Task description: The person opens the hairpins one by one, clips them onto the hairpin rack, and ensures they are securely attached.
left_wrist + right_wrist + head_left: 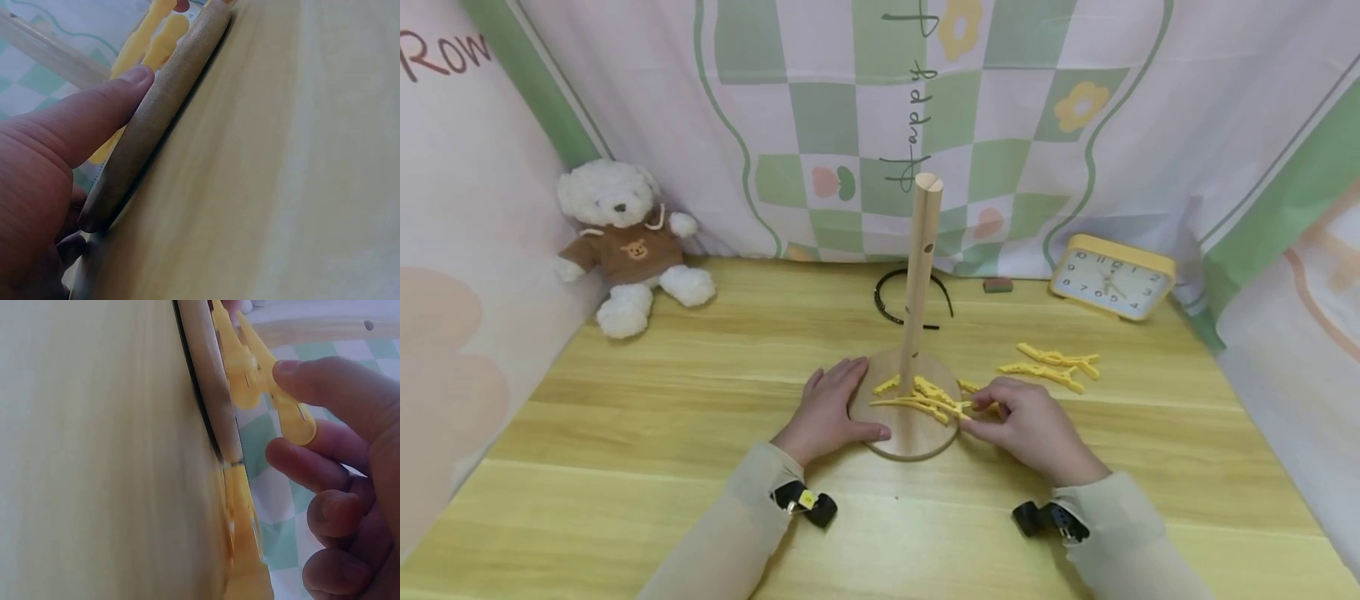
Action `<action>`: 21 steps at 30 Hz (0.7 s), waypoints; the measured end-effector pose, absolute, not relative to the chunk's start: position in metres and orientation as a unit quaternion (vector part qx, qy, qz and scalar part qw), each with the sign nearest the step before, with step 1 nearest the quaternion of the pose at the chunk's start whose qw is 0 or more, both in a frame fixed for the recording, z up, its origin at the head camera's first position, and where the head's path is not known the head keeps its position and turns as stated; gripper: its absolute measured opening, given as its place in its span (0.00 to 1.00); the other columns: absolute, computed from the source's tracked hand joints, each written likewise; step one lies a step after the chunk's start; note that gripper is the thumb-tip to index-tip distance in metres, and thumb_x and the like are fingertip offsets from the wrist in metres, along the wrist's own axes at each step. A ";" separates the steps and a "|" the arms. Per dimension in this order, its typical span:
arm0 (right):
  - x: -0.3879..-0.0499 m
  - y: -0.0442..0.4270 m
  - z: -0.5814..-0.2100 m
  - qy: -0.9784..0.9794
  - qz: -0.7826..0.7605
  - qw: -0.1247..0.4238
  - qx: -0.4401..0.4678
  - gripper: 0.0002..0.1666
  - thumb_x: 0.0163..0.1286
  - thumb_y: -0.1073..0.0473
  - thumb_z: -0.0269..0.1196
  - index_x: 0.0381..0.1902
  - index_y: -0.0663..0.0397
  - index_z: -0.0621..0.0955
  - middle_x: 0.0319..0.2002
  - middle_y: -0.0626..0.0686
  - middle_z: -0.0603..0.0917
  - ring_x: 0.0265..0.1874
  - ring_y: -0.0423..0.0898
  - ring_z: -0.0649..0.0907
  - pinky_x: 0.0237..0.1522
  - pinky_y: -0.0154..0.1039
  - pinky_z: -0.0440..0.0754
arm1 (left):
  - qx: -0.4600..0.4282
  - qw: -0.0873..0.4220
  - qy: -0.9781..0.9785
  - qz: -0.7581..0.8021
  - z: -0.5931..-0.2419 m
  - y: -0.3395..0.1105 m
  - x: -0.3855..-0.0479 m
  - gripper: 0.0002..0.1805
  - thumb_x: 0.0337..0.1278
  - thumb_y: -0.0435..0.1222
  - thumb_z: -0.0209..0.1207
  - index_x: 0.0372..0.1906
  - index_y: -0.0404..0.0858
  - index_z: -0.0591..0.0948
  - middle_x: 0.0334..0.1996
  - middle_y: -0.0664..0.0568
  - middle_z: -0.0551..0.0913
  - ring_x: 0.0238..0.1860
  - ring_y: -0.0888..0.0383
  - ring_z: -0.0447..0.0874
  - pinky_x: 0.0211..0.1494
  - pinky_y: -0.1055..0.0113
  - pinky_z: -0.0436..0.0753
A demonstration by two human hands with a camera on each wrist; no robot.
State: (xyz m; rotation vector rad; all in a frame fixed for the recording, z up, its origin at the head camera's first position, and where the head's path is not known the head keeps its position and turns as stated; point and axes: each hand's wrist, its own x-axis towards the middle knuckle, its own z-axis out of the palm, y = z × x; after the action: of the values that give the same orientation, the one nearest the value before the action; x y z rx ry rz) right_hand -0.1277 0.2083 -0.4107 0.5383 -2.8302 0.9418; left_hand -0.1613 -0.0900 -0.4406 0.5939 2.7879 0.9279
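Wooden table [625,400]: left hand [831,408] rests spread on a round base [910,444]; right hand [1033,429] pinches a clip [287,411], seemingly positioning it (likely needing steadiness next).

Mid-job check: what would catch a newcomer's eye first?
The wooden post mid-table, standing on its round base. The left hand touches its left side; the right hand pinches a yellow clip near its right edge. A teddy bear sits back left, a yellow clock back right.
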 end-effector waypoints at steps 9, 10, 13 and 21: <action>-0.127 0.201 -0.412 -0.932 0.310 0.059 0.181 0.12 0.57 0.53 0.77 0.37 0.48 0.88 0.33 0.41 0.83 0.25 0.37 0.73 0.26 0.33 0.75 | 0.197 0.070 0.929 0.306 -0.440 -0.089 -0.159 0.63 0.41 0.63 0.73 0.78 0.37 0.58 0.78 0.45 0.59 0.79 0.47 0.50 0.79 0.46 0.39; -0.127 0.201 -0.412 -0.932 0.309 0.060 0.182 0.12 0.57 0.53 0.77 0.38 0.48 0.88 0.33 0.42 0.83 0.25 0.37 0.73 0.26 0.33 0.74 | 0.196 0.071 0.929 0.305 -0.440 -0.089 -0.158 0.63 0.41 0.63 0.73 0.79 0.37 0.58 0.78 0.45 0.58 0.79 0.47 0.50 0.79 0.46 0.39; -0.126 0.201 -0.412 -0.932 0.306 0.064 0.184 0.12 0.58 0.53 0.77 0.38 0.49 0.88 0.33 0.42 0.83 0.25 0.37 0.73 0.26 0.33 0.74 | 0.194 0.069 0.930 0.303 -0.440 -0.088 -0.158 0.63 0.41 0.63 0.73 0.79 0.37 0.58 0.78 0.45 0.58 0.79 0.47 0.50 0.79 0.45 0.39; -0.128 0.200 -0.412 -0.930 0.304 0.076 0.191 0.12 0.58 0.53 0.77 0.39 0.48 0.88 0.34 0.41 0.84 0.26 0.36 0.74 0.27 0.33 0.75 | 0.194 0.066 0.930 0.305 -0.439 -0.087 -0.158 0.62 0.41 0.62 0.73 0.78 0.37 0.58 0.78 0.47 0.58 0.79 0.47 0.49 0.79 0.45 0.38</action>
State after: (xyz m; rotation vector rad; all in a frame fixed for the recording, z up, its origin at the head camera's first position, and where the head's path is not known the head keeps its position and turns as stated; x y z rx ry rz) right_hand -0.1281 0.1996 -0.4124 0.5722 -2.7889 0.9118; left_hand -0.1583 -0.0865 -0.4395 0.5845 2.8063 0.9196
